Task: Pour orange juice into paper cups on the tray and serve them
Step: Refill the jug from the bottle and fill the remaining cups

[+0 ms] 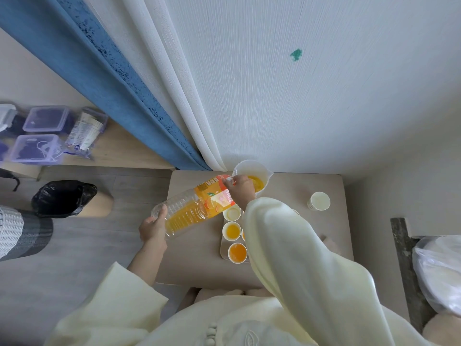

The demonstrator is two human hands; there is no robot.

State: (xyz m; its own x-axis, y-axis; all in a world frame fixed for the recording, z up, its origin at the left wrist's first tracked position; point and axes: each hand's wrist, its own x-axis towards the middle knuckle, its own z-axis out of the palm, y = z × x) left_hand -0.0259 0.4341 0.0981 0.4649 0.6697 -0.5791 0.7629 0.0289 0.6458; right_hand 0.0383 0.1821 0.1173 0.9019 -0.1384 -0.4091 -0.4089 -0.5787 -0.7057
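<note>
Bottle (pixel 197 208) between left hand (pixel 153 227) and right hand (pixel 239 187) (neck at jug (pixel 243 168))

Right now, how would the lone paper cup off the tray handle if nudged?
The lone paper cup looks empty, white inside, so probably very light: a nudge would likely slide or tip it. Paper wall, so a firm pinch may dent it.
</note>
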